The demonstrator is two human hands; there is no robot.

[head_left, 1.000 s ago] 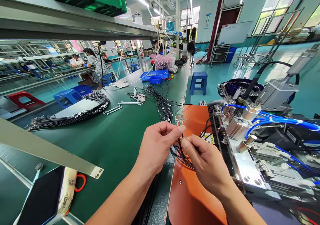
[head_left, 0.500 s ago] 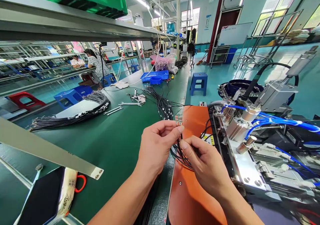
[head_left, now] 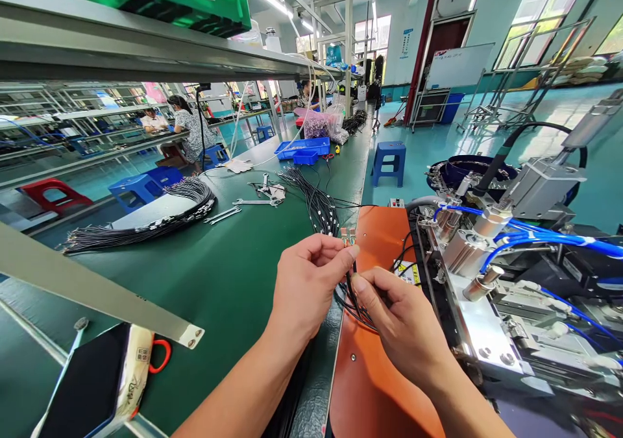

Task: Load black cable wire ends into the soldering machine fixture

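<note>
My left hand (head_left: 304,285) is closed in a pinch on the ends of thin black wires (head_left: 353,302); small metal terminals (head_left: 347,235) stick up above its fingertips. My right hand (head_left: 403,324) is closed on the same wires just below, thumb near the left thumb. Both hands hover over the near end of an orange plate (head_left: 374,386) beside a metal machine (head_left: 491,295) with blue hoses. The wires loop down between the hands.
A green bench (head_left: 219,276) carries a long black wire bundle (head_left: 146,227), another wire bunch (head_left: 316,201), wrenches (head_left: 221,214), blue trays (head_left: 304,147) and a dark phone (head_left: 82,386) at the near left. People sit at the far left bench. A blue stool (head_left: 388,159) stands in the aisle.
Both hands keep their grip on the wires and have barely shifted; the view has drifted slightly.
</note>
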